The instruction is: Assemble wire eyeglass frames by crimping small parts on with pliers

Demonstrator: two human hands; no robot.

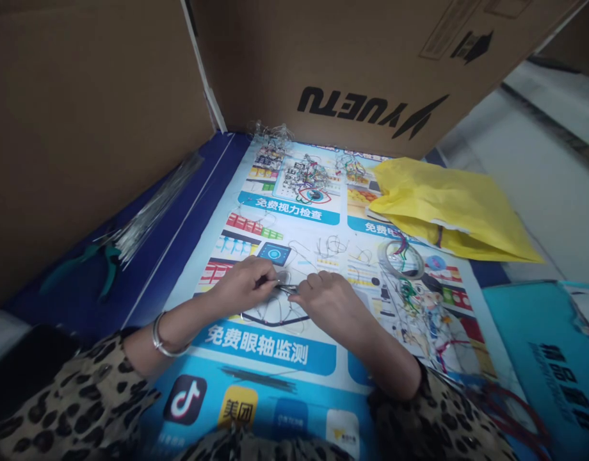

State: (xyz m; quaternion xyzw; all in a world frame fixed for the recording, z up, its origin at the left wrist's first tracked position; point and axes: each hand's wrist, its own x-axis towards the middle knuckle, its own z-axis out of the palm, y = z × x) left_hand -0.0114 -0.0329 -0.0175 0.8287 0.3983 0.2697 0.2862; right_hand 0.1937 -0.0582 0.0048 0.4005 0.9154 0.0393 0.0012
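Note:
My left hand (pixel 244 283) and my right hand (pixel 331 304) meet over the middle of the printed sheet, both closed with the fingers pinched. Between them runs a small shiny metal piece (pixel 287 289), gripped from either side; the fingers cover most of it, so its kind is unclear. Just below the hands, a dark curved wire with thin strands (pixel 275 318) lies in an arc, partly hidden by the right hand. A silver bangle (pixel 160 336) circles my left wrist. Several short dark wires (pixel 260 378) lie nearer to me.
Green-handled pliers (pixel 105 266) and a bundle of straight wires (pixel 150 208) lie at left. Tangled wires (pixel 308 179) sit at the back. A tape roll (pixel 383 256), yellow bag (pixel 443 198), turquoise box (pixel 525 339) and red cord (pixel 515 410) are at right. Cardboard walls (pixel 275 57) stand behind.

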